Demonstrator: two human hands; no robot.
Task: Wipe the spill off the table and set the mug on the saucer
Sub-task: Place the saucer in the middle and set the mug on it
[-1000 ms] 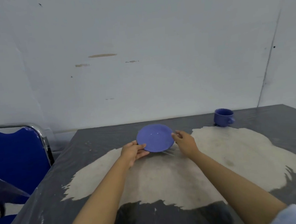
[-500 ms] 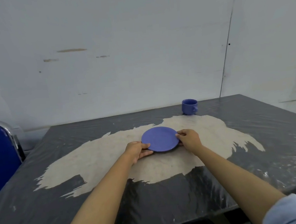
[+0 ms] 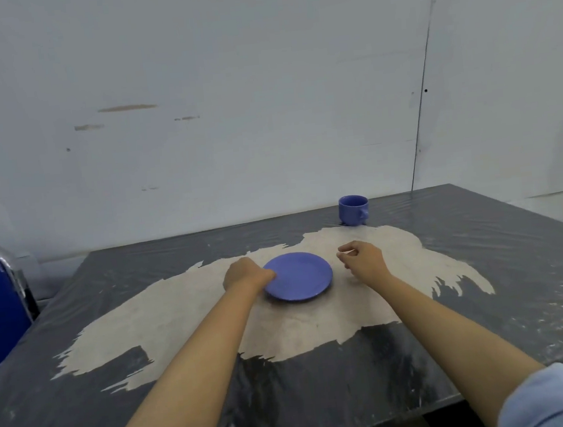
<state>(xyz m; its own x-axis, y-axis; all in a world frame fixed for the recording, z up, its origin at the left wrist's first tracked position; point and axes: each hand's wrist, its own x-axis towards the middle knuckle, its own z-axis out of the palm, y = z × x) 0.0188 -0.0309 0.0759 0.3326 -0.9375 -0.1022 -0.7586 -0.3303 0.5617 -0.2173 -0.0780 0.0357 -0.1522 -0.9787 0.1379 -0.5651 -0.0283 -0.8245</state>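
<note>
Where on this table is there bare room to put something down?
Table is bare right of the right hand, between saucer and mug, and across the near edge. Left of the left hand is open too. Only the middle is occupied.

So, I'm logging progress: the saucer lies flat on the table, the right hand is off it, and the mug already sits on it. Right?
Not quite. The head view shows the mug standing on the table near the far edge, apart from the saucer. The right hand is off the saucer.
</note>
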